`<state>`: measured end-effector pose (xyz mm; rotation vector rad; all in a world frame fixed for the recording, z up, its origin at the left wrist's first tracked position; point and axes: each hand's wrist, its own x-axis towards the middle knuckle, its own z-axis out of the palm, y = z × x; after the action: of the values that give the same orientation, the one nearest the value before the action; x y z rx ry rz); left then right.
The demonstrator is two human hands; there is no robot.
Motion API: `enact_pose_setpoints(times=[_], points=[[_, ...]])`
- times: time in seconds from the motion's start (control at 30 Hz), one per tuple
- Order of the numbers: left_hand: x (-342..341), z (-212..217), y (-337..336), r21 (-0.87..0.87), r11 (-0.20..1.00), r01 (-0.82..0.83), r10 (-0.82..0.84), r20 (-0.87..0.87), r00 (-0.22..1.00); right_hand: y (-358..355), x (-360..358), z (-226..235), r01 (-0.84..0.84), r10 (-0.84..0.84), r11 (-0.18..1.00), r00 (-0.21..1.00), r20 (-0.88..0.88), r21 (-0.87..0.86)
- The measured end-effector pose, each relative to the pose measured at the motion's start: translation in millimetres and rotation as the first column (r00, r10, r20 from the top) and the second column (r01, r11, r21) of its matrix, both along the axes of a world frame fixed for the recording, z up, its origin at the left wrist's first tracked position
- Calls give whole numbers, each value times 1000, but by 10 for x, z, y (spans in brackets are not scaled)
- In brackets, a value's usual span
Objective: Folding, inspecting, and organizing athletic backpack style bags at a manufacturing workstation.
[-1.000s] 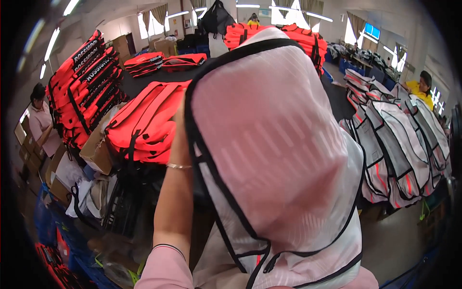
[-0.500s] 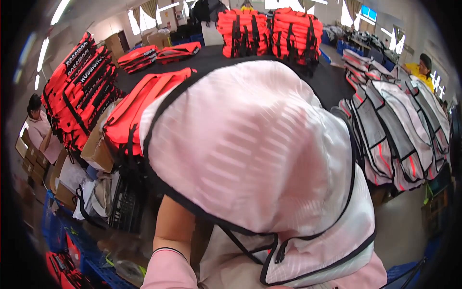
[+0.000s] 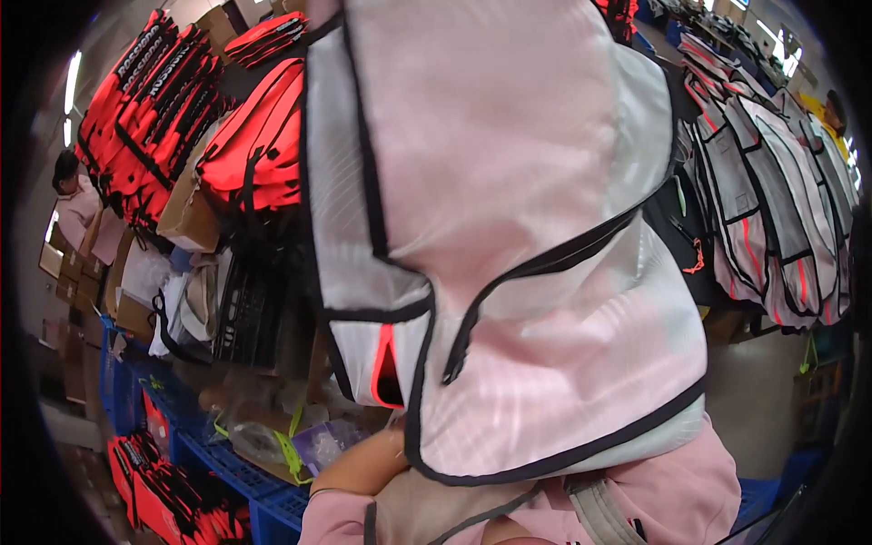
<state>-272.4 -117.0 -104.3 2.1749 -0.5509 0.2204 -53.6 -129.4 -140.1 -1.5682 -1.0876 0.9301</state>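
A big pale, sheer fabric bag piece (image 3: 509, 300), edged in black binding, stands spread upright close in front of me. A dark zipper (image 3: 563, 250) runs slantwise across it, and a small red-trimmed opening (image 3: 388, 368) shows low on its left. My left forearm (image 3: 363, 461) bends up behind the fabric's lower left edge; that hand is covered by it. Under the lower right edge lies my right sleeve (image 3: 677, 472), and my right hand is hidden too. Neither hand's fingers can be seen.
Stacked red-and-black bags (image 3: 150, 118) rise at the left, beside a cardboard box (image 3: 191, 213). Similar pale bags (image 3: 763, 209) are piled at the right. Blue crates (image 3: 245, 481) stand low at the left, with red pieces (image 3: 173, 490) beneath. A person (image 3: 86, 204) works far left.
The bag piece has swung upright and spread out, showing its zipper and red-trimmed opening. My left forearm has dropped lower and bent. The view has tilted downward.
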Motion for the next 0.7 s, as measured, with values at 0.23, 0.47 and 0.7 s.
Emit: enact_pose_setpoints(times=[0.23, 0.47, 0.7], points=[[221, 210, 354, -36, 999, -30, 22, -198, 980, -125, -263, -155, 2, 5, 999, 990, -142, 43], [126, -147, 325, -172, 983, -61, -34, -501, 865, -240, -522, -717, 38, -49, 999, 916, -398, -34], [-464, -497, 530, -347, 925, -155, -151, -709, 688, -302, -806, -1174, 31, -134, 983, 802, -583, -183]])
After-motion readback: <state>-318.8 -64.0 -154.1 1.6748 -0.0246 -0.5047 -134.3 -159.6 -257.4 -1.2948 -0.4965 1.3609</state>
